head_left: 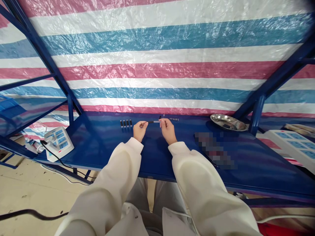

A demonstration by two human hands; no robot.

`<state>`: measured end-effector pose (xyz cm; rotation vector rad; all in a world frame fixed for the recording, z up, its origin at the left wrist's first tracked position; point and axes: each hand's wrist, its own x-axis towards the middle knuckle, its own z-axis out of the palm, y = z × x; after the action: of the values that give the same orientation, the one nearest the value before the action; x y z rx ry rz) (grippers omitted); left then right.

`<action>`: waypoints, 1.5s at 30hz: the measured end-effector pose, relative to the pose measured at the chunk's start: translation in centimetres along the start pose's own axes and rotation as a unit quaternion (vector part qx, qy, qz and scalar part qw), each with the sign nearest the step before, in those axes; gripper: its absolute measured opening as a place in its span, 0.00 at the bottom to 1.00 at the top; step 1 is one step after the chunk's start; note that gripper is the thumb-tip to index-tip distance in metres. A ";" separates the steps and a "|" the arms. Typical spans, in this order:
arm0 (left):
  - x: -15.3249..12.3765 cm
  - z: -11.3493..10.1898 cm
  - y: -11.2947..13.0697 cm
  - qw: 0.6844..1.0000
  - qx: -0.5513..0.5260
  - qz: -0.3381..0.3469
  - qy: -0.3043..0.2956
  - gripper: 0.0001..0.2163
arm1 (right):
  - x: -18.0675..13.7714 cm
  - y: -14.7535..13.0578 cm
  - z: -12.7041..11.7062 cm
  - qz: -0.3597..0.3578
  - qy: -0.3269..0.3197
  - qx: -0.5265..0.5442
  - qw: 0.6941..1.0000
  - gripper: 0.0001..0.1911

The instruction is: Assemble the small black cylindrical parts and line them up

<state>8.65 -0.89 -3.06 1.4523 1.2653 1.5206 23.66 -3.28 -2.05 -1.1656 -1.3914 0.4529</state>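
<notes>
1. The left hand (139, 131) is pinching the black end of a slim black-and-clear pen-like rod (150, 122) between thumb and fingers; the right hand (167, 129) is gripping its clear, shiny end; the 2 hands are standing apart, with the rod spanning the gap almost level.
2. The rod is sitting over the far part of a smooth, glossy dark-blue tabletop (105, 144); the surface is giving back soft reflections.
3. Beside the left hand, 4 short black cylinders with silvery bands (126, 123) are lining up in a neat row.
4. Just beyond the right hand, small silvery pieces (174, 119) are forming another row; their exact shape is staying too small to tell.
5. Farther right, a shallow, rounded, mirror-bright metal tray (228, 123) is resting near the back edge; a pixelated dark object (214, 149) is lying in front of it.
6. Behind everything, a crinkled woven-plastic sheet striped red, white and blue (157, 36) is hanging and catching glare.
</notes>
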 end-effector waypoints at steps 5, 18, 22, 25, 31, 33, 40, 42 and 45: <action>-0.1 -0.1 0.5 0.999 -0.034 -0.012 -0.011 0.11 | 0.3 0.6 0.1 0.021 -0.007 0.031 0.999 0.20; -0.7 0.2 1.0 0.992 -0.034 0.010 -0.123 0.12 | -0.3 0.2 0.2 0.022 -0.101 -0.068 0.992 0.25; -0.7 0.2 1.2 0.992 0.012 0.054 -0.115 0.10 | -0.3 0.4 0.2 0.022 -0.114 -0.090 0.989 0.25; -0.7 0.1 1.6 0.987 0.062 0.090 -0.116 0.07 | -0.2 0.7 0.2 0.030 -0.114 -0.091 0.989 0.25; 0.4 -0.9 4.7 0.924 0.274 0.201 -0.175 0.05 | -0.3 0.9 0.4 0.043 -0.134 -0.072 0.987 0.24; 1.3 -1.6 6.4 0.873 0.359 0.243 -0.223 0.05 | -0.4 0.8 0.4 0.037 -0.144 -0.075 0.986 0.23; 6.4 -4.2 9.6 0.730 0.552 0.255 -0.313 0.05 | -0.5 0.4 0.4 0.003 -0.169 -0.107 0.980 0.19; 7.4 -4.8 9.2 0.715 0.578 0.241 -0.311 0.05 | -0.5 0.4 0.4 0.003 -0.169 -0.112 0.979 0.18; 8.1 -5.5 8.4 0.706 0.598 0.224 -0.305 0.05 | -0.5 0.5 0.5 0.004 -0.179 -0.118 0.977 0.17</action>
<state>3.29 3.09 7.99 2.9173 1.5367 0.0906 23.32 -3.34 -2.83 -1.3251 -1.7900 0.5323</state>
